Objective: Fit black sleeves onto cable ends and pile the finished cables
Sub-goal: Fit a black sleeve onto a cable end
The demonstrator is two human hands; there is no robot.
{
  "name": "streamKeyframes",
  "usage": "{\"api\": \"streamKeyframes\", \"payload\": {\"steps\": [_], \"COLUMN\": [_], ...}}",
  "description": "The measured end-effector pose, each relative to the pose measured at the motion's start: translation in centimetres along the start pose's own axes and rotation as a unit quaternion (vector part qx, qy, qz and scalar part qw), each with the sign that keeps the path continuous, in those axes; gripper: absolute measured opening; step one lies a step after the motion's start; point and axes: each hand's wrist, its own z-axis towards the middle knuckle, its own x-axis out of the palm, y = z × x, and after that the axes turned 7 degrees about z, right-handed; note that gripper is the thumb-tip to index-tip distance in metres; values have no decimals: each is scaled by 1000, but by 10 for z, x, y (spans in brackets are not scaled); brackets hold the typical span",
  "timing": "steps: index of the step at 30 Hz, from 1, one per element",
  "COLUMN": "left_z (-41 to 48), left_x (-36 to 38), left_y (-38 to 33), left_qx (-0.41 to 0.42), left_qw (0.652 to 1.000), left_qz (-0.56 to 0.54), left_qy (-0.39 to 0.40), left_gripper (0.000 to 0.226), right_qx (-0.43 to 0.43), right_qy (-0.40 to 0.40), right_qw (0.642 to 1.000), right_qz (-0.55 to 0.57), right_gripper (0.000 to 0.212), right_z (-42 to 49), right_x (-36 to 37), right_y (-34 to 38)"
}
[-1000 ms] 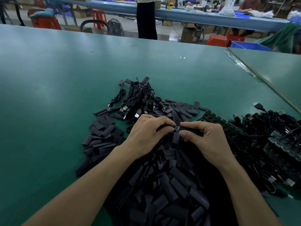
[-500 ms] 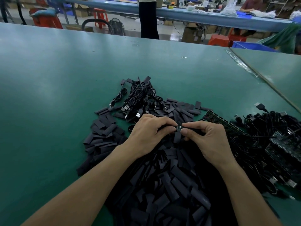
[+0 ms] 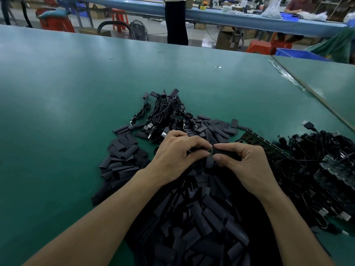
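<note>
Sleeve (image 3: pixel 221 152) sits pinched in the right hand's (image 3: pixel 247 166) narrow grip, meeting the cable end (image 3: pixel 211 150) pinched by the left hand (image 3: pixel 178 152), above the sleeve heap (image 3: pixel 192 217) on the bench (image 3: pixel 76 112). A skewed push could buckle it or miss the end.

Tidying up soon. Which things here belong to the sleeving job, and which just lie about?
Job: left hand pinching cable end; right hand pinching black sleeve; loose sleeves; finished cables; unsleeved cables.
Lying about: fan, red stool, cardboard box, blue crate.
</note>
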Motion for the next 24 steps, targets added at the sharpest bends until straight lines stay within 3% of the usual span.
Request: {"api": "streamKeyframes", "payload": {"steps": [3, 6, 10, 14, 24], "left_z": [0, 0, 0, 1, 2], "left_x": [0, 0, 1, 0, -4], "left_y": [0, 0, 1, -1, 2], "left_qx": [-15, -46, -27, -57, -123], "left_qw": [999, 998, 997, 994, 988], "left_qz": [-8, -24, 75, 88, -54], "left_qy": [36, 21, -24, 18, 80], "left_gripper": [19, 26, 32, 41, 10], "right_qx": [-11, -18, -35, -46, -58], "right_qy": [30, 17, -10, -45, -27], "right_qw": [999, 1000, 999, 998, 996], "right_qz": [-2, -2, -11, -20, -54], "right_gripper": [27, 27, 24, 19, 26], "right_z": [-2, -2, -2, 0, 0], "right_x": [1, 2, 3, 2, 1], "right_y": [1, 1, 0, -4, -6]}}
